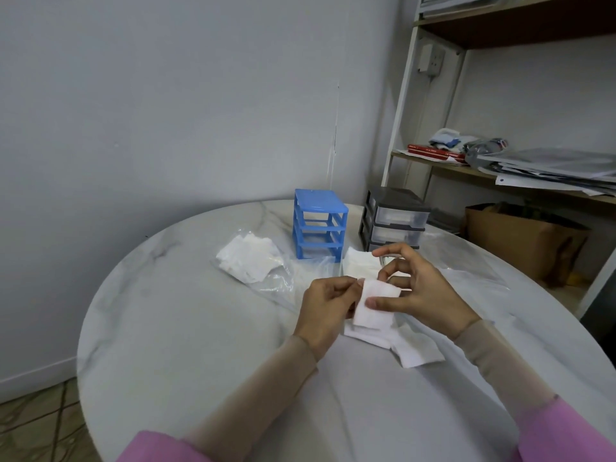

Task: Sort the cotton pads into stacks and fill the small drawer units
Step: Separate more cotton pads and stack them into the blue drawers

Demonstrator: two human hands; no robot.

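Note:
Both hands meet above the table's middle on a small stack of white square cotton pads [376, 310]. My left hand [325, 310] pinches the stack's left edge. My right hand [421, 291] holds its right side, thumb pressed on the top pad, with the other fingers curled above. More loose pads [413, 353] lie under and to the right of the hands. Another pile of pads [361, 263] sits just behind. A blue drawer frame [318, 225] stands empty of drawers. A grey drawer unit [395, 218] with clear drawers stands to its right.
A clear plastic bag holding white pads [248, 258] lies left of the blue frame. The round marble table [186, 345] ends near the wall. A shelf with papers and books [520, 161] and a cardboard box [523, 241] stand at the right.

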